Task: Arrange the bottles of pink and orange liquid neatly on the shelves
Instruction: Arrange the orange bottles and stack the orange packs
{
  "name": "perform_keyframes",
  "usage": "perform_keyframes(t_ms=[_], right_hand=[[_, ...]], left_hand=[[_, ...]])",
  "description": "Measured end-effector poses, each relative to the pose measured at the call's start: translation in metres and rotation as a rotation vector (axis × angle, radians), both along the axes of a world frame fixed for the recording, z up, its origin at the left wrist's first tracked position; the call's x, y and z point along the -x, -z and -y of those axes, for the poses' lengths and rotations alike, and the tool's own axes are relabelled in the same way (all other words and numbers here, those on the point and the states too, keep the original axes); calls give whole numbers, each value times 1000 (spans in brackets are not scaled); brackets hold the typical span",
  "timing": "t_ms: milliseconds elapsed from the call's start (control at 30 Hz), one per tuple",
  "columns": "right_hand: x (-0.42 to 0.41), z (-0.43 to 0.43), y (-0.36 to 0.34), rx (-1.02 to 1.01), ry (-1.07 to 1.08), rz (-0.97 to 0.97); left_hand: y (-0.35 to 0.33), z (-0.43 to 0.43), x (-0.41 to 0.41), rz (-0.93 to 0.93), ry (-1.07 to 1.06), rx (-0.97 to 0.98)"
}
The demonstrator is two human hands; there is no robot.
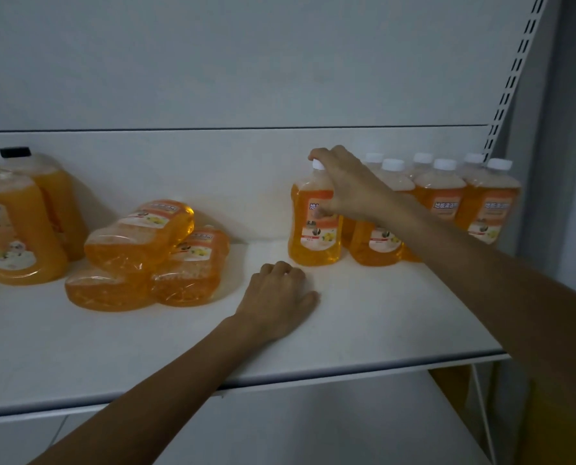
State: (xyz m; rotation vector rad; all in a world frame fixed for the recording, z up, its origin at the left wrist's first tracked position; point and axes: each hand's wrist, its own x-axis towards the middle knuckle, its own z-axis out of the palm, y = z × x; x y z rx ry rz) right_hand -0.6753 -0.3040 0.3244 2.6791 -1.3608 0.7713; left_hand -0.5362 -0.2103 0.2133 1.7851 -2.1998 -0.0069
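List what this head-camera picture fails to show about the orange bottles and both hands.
- Upright white-capped orange bottle: right hand covers part of its label.
- Back row of white-capped orange bottles: only caps show behind the front row.
- Large black-capped orange jugs: cut off by the left edge.
- Left hand: fingers curled on the white shelf, palm hidden.
- Label print: too blurred.

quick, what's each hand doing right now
Left hand: resting on the shelf, fingers curled, holding nothing.
Right hand: closed around the neck of an upright orange bottle.
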Motion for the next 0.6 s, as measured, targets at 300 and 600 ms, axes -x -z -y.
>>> perform_keyframes(t_ms=[300,600], right_hand=[[-12,39,1,-16,133,21],[-11,39,-1,58,172,-118]], left_hand=[[-4,-1,1,32,-31,-51],[-7,-1,1,13,-37,-65]])
